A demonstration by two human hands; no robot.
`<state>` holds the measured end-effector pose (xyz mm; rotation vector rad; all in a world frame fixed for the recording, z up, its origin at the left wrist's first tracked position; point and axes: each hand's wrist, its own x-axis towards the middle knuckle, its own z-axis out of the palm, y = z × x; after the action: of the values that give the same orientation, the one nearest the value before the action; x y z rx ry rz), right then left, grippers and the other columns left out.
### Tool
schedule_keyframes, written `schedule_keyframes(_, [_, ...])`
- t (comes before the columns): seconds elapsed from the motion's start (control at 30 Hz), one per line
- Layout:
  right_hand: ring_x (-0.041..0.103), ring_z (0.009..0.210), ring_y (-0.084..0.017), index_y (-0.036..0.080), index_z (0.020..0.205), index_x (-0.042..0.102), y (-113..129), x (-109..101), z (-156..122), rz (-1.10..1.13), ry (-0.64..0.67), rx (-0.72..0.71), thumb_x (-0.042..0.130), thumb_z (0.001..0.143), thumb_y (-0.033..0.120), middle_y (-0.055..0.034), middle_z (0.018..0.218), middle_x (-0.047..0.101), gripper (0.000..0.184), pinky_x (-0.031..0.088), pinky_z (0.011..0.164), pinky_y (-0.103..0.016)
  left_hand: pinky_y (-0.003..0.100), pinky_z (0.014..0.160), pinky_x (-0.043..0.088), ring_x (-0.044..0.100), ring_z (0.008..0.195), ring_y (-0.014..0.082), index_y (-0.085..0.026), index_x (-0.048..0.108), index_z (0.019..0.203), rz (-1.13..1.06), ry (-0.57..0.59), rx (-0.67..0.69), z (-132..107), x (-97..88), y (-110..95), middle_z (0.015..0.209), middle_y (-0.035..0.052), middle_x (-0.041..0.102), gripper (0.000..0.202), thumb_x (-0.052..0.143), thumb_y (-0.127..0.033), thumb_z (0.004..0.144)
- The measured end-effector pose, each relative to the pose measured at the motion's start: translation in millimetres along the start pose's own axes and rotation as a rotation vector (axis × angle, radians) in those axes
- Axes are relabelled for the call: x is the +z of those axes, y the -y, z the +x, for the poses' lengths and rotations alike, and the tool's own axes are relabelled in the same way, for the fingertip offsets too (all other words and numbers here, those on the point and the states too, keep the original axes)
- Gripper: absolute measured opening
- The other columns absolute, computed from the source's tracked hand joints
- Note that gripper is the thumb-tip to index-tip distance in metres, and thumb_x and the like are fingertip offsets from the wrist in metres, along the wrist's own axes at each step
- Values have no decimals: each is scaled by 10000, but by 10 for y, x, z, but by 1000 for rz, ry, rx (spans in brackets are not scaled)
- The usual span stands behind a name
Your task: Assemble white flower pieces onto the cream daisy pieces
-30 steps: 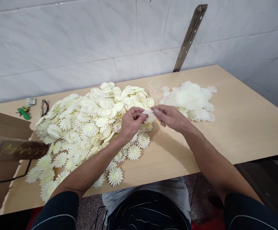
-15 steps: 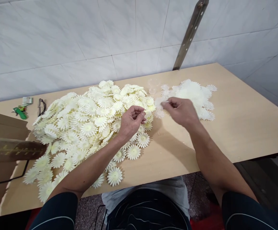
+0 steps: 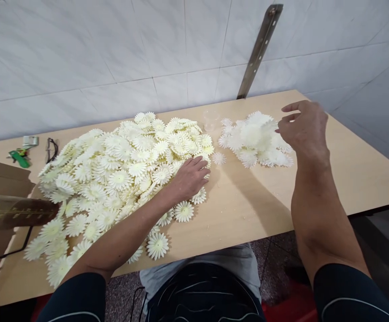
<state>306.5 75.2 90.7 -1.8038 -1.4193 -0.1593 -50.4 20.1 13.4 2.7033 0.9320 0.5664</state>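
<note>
A large heap of pale yellow artificial flower heads covers the left and middle of the table. At its right edge my left hand rests palm down, its fingers apart and touching flowers there. My right hand is raised above the right side of a smaller pile of white, translucent flower pieces. Its thumb and fingers are apart, with nothing visible between them. A single white flower piece lies between the two piles.
A clear plastic piece stands behind the gap between the piles. At the left are a green-handled tool, dark-framed glasses, a bottle of brown liquid and a cardboard box. A metal strip leans on the tiled wall.
My right hand has let go of a white flower piece and moved up and right, over the white pile. My left hand has lowered onto the yellow heap, its fingers uncurling.
</note>
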Motion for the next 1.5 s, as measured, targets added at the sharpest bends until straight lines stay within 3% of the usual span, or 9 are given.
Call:
schedule_keyframes(0.13, [697, 899, -235, 154, 1104, 769, 245, 111, -276, -7, -122, -201, 602, 880, 16, -204, 1209, 751, 312, 574, 901, -428, 566, 1205, 515, 628, 1436, 366, -187, 801, 1148, 80, 28, -14, 28, -64, -28, 1393, 160, 748, 148, 722, -187, 1023])
schedule_keyframes(0.33, [762, 1076, -325, 152, 1244, 779, 716, 446, -1002, -92, 620, -510, 642, 1053, 205, -193, 1293, 783, 242, 573, 903, -413, 484, 1072, 598, 736, 1175, 287, -187, 795, 1124, 13, 71, -49, 96, -225, -79, 1177, 123, 800, 164, 641, -222, 1081])
schedule_keyframes(0.43, [768, 1085, -350, 118, 1253, 794, 772, 559, -1123, -256, 753, -478, 550, 1118, 232, -224, 1321, 766, 301, 545, 829, -399, 455, 1061, 606, 763, 1182, 262, -196, 779, 1224, -43, 18, -139, 209, -303, -39, 1260, 106, 816, 197, 647, -196, 1077])
schedule_keyframes(0.6, [784, 1047, -331, 130, 1160, 825, 762, 582, -1070, -223, 698, -415, 478, 1107, 158, -191, 1232, 814, 352, 525, 809, -390, 472, 1112, 573, 725, 1294, 303, -175, 753, 1261, 168, -6, -223, 575, -374, 138, 1365, 151, 781, 248, 594, -134, 1076])
schedule_keyframes(0.9, [760, 958, -313, 238, 1254, 799, 163, 8, -387, 49, 154, -199, 598, 1023, 217, -180, 1401, 764, 308, 559, 1070, -564, 609, 1344, 260, 450, 1584, 417, -89, 662, 1432, 424, 157, -244, 1098, -155, 441, 1548, 275, 638, 438, 666, -348, 1079])
schedule_keyframes(1.13, [808, 1025, -333, 201, 1291, 789, 150, -104, -407, -13, 116, -146, 598, 979, 148, -198, 1360, 784, 370, 594, 1116, -590, 579, 1194, 358, 607, 1351, 403, -102, 800, 1159, 483, 304, -254, 1267, -308, 483, 1219, 240, 782, 284, 575, -219, 1031])
schedule_keyframes(1.2, [803, 879, -291, 199, 1283, 795, 296, -11, -556, 21, 203, -188, 609, 1005, 192, -164, 1285, 821, 335, 616, 1062, -555, 545, 1115, 403, 664, 1216, 386, -102, 811, 1116, 476, 294, -228, 1252, -347, 474, 1146, 237, 788, 298, 550, -194, 1004])
schedule_keyframes(1.37, [790, 1139, -355, 192, 1325, 785, 600, 364, -883, 14, 652, -414, 628, 1025, 233, -161, 1306, 828, 341, 592, 1064, -530, 502, 1026, 463, 703, 997, 334, -116, 823, 1036, 447, 205, -203, 1118, -390, 489, 974, 197, 795, 320, 519, -198, 979])
schedule_keyframes(1.5, [745, 1216, -403, 155, 1353, 760, 689, 650, -936, -21, 734, -426, 605, 1017, 198, -217, 1337, 798, 373, 567, 1073, -552, 462, 1013, 522, 711, 1034, 299, -162, 804, 1155, 329, -51, -256, 951, -495, 559, 1055, 146, 821, 345, 494, -202, 1012])
